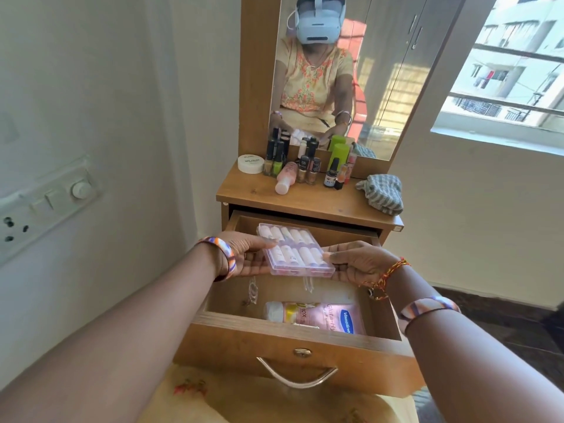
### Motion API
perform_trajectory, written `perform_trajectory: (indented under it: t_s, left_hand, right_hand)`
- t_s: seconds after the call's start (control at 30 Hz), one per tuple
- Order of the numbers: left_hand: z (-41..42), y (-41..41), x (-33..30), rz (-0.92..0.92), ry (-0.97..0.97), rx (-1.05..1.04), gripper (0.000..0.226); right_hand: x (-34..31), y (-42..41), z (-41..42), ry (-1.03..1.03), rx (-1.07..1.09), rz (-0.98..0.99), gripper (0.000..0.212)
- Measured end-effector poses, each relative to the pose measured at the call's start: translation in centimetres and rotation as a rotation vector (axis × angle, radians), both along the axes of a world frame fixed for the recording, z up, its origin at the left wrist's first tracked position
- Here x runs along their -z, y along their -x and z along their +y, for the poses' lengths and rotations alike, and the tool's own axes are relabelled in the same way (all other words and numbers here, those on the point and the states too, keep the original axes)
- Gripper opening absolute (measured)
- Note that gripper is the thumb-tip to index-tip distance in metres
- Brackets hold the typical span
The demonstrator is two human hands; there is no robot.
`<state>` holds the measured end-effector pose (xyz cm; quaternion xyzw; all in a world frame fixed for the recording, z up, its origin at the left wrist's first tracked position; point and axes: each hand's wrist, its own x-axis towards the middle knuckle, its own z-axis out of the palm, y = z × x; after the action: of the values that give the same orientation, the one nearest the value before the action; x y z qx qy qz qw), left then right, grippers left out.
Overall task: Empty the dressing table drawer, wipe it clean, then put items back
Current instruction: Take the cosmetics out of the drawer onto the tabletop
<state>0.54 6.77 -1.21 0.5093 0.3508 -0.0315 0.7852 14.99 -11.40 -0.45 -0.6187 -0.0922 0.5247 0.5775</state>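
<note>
The wooden drawer (293, 337) of the dressing table is pulled open in front of me. Above it I hold a clear plastic box (294, 250) with two rows of small pink-white items. My left hand (248, 254) grips its left edge, thumb on top and fingers underneath. My right hand (355, 261) grips its right edge the same way. Inside the drawer lies a pink Vaseline lotion bottle (317, 315) on its side near the front, with a small clear item (252, 291) at the left.
On the tabletop (320, 203) stand several nail polish bottles (276, 161), a white jar (251, 163), a fallen pink bottle (286, 178), a green can (338, 155) and a striped grey cloth (383, 192). A mirror rises behind. A wall with a switch panel (45, 206) is at left.
</note>
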Motion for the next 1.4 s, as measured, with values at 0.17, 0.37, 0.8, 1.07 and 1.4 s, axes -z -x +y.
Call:
perform_trajectory:
  t_s: [0.17,0.37,0.8,1.07,1.4]
  left_hand:
    - [1.0,1.1,-0.9,-0.154,0.015,-0.019,0.006]
    - [2.5,2.5,-2.4,-0.347,0.022,-0.293,0.011]
    - [5.1,-1.3,-3.0,-0.349,0.043,-0.679,0.038]
    - [4.3,-5.1,-1.7,-0.302,-0.054,-0.596,0.056]
    - [7.2,-8.1,1.2,-0.084,-0.256,-0.59,0.07]
  right_hand:
    - [-1.8,0.3,1.1,-0.111,-0.064,-0.027,0.018]
    - [-4.0,0.5,5.5,-0.263,0.067,-0.082,0.013]
    - [-1.7,0.1,8.9,-0.169,0.152,-0.118,0.006]
    - [-0.8,-0.9,8.8,-0.145,0.157,-0.092,0.004]
    - [0.8,-1.9,7.5,-0.119,0.102,-0.079,0.003]
